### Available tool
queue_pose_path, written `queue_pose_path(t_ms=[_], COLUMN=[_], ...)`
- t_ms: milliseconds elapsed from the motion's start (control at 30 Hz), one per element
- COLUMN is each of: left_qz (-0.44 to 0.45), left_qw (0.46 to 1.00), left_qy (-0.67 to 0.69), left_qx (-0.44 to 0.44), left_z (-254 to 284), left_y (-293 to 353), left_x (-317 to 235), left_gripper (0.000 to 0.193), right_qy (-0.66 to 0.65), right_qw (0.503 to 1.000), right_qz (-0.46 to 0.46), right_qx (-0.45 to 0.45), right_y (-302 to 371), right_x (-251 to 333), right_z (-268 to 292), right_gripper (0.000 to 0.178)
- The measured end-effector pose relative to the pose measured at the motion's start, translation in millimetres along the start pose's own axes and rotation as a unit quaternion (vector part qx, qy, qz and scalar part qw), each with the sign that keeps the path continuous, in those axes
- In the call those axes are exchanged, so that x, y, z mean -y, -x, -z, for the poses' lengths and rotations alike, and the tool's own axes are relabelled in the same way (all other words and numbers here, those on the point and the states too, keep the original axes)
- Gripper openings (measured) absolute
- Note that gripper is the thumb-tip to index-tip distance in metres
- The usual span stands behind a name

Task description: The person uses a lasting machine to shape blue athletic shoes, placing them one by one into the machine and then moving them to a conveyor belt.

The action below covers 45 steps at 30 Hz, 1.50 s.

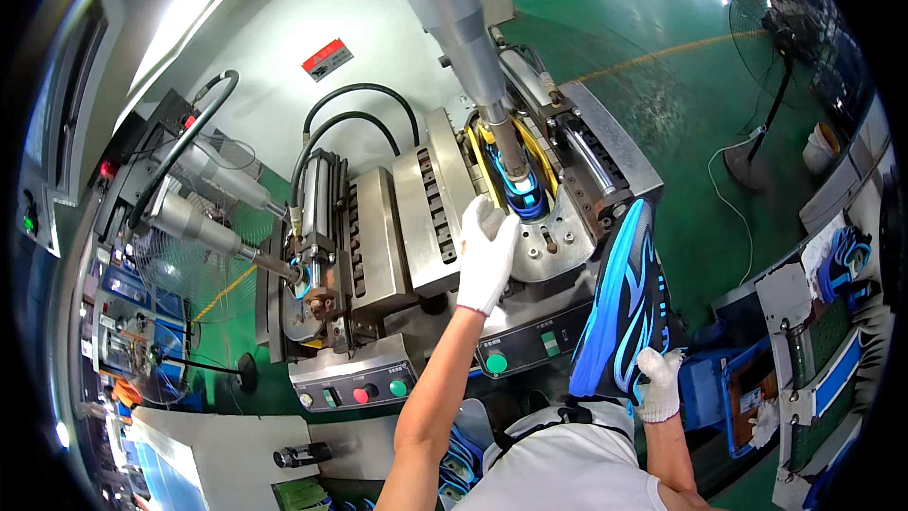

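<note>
My right hand [660,385], in a white knit glove, grips a blue and black sports shoe [619,308] near its lower end. The shoe is held up on end, its blue sole facing left. In a white glove too, my left hand [488,255] reaches over the front of a metal pressing machine [435,203]. Its fingers are apart and seem to hold nothing. Just beyond them, a second blue and black shoe [526,199] sits between yellow pads [485,166], under a metal press rod [511,147]. Whether the fingertips touch that shoe, I cannot tell.
A control panel with a green button [497,362] runs along the machine's front. Another press station [307,284] stands at left. Blue shoe parts [461,459] lie below my left arm. At right are a blue crate [705,388], a rack with shoes [845,260] and a standing fan [771,47].
</note>
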<state>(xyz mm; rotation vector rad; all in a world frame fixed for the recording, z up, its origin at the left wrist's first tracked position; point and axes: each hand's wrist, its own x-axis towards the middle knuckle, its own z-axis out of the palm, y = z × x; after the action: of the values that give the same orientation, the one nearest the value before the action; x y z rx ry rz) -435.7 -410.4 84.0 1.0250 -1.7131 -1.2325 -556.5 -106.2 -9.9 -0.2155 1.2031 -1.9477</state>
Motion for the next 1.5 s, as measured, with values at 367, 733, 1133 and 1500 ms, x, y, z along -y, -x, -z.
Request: queue_pose_path(t_ms=[367,733,1133,1500], left_qz=[0.102,0.132,0.175,0.524], left_qw=[0.988,0.985,0.969,0.770], left_qy=[-0.103,-0.001,0.164,-0.093], left_qx=[-0.047,-0.113,-0.052,-0.352], left_z=[-81.4,-61.1,36.3,119.9], left_y=[-102.1,-156.4,71.2,454.8], left_x=[54.8,159.1,44.0,-15.4], left_gripper=[0.077,0.030,0.055,0.058], right_qy=[0.073,0.154,0.270,0.744], right_qw=[0.985,0.975,0.962,0.625], right_qz=[-0.075,-0.015,-0.015,0.085], right_qx=[-0.140,-0.160,0.046,0.219], right_y=[27.6,46.8,-108.2,-445.4], right_x=[43.9,47.1,89.6,-96.7], right_z=[1.2,9.1,-95.6,-215.5], right_gripper=[0.031,0.079,0.041,0.043])
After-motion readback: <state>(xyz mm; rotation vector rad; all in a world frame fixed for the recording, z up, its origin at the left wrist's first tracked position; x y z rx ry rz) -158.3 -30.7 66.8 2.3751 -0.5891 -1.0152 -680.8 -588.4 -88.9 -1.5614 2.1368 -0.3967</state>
